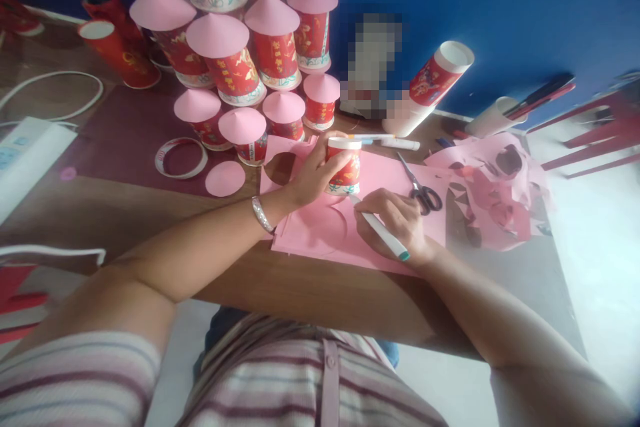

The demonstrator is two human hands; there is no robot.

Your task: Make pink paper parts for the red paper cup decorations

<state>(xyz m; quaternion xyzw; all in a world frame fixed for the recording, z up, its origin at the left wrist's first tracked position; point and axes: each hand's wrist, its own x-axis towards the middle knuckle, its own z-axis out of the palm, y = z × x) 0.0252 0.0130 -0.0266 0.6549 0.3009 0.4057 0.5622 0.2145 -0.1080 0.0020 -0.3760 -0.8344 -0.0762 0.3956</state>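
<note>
My left hand (320, 170) is wrapped round a short red paper tube (346, 167) with a white rim, standing upright on pink paper (395, 177). A white marker (383, 233) with a green end sits in the closed fingers of my right hand (393, 217). Its tip is close to the foot of the tube; whether it touches the paper I cannot tell. A round outline shows on the pink sheet below the tube. Scissors (423, 190) with dark handles lie just beyond my right hand. Left of my left wrist is a cut pink disc (225, 179).
Red tubes with pink cone roofs (225, 67) stand in rows at the back left. A tape roll (181, 159) lies before them. Pink paper scraps (500, 193) cover the right side. A tall tube (430, 87) and a pen holder (493, 117) stand near the blue wall (525, 7).
</note>
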